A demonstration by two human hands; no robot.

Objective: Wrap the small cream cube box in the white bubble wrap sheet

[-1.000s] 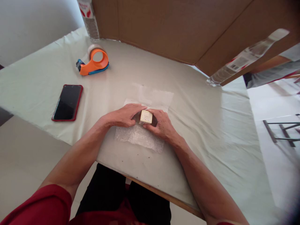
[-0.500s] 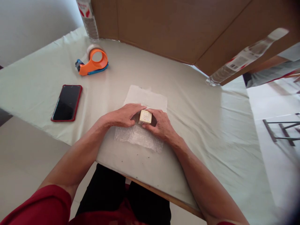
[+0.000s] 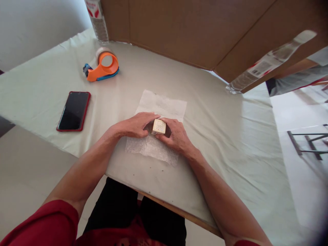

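Note:
A small cream-coloured box (image 3: 159,126) with fine print on its top is between my two hands, over a sheet of bubble wrap (image 3: 151,149). My left hand (image 3: 134,125) curls round the box's left side, fingertips at its far edge and thumb near its front. From the right, my right hand (image 3: 175,135) grips it between the fingers behind and the thumb in front. The far part of the sheet looks white and flat, and the near part shows clear bubbles. My palms and the box hide the middle of the sheet.
An orange tape dispenser (image 3: 104,68) and a phone with a red case (image 3: 74,111) lie to the left. Cardboard panels (image 3: 174,30) stand at the back, with a plastic bottle (image 3: 98,25) at the left and another bottle (image 3: 269,63) at the right. Beyond, part of another person (image 3: 294,78) shows.
The far edge of the bubble wrap sheet has shifted slightly outward and looks more spread. Both hands keep nearly the same place round the box.

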